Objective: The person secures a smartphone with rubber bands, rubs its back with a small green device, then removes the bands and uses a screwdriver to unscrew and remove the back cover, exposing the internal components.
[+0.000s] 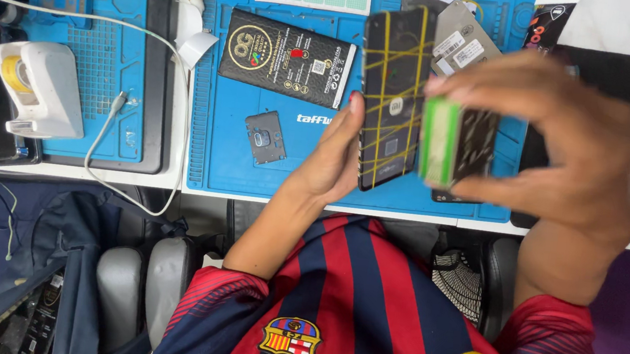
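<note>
Blue mat (pixel 222 167) on tabletop: your left hand (pixel 336 160) grasps a phone (pixel 393 99) already bound with yellow bands; your right hand (pixel 560 144) grips a green-edged block (pixel 455 141) beside it, not yet joined.

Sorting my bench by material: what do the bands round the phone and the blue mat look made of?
The bands look like thin yellow rubber, stretched taut in crossing lines over the phone. The mat looks like matte silicone or soft rubber, with moulded ridges and compartments; the picture cannot settle which.
</note>
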